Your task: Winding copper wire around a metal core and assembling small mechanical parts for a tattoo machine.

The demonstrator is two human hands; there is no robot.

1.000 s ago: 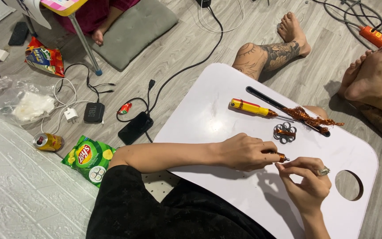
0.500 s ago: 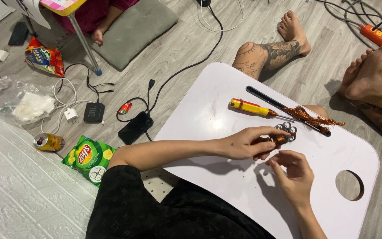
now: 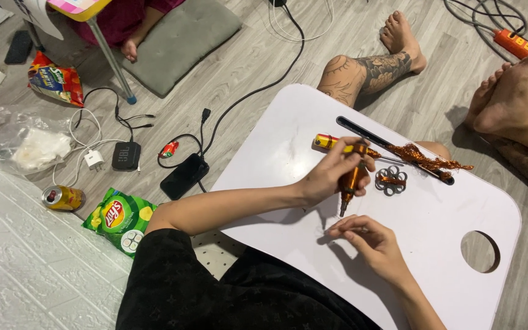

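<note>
Item: orange-handled screwdriver (image 3: 351, 178), now lifted off the white tabletop (image 3: 288, 140) and gripped in the left hand (image 3: 331, 174), tip pointing down. Half a second ago that hand was only reaching toward the metal ring cluster (image 3: 390, 180); the tool is now up and poised.

Right hand (image 3: 371, 241): just below the screwdriver tip, fingertips pinched together on the tabletop. It has drawn in toward the tool since a moment ago; the work appears to be shifting from fetching to driving.

Beside the screwdriver: ring cluster to its right; a second, yellow-and-red screwdriver (image 3: 331, 143) above it; a black bar (image 3: 368, 132) with tangled copper wire (image 3: 426, 159) beyond.

Unclear: what the right fingertips pinch is too small to tell. The screwdriver's upper handle is covered by the fingers.
</note>
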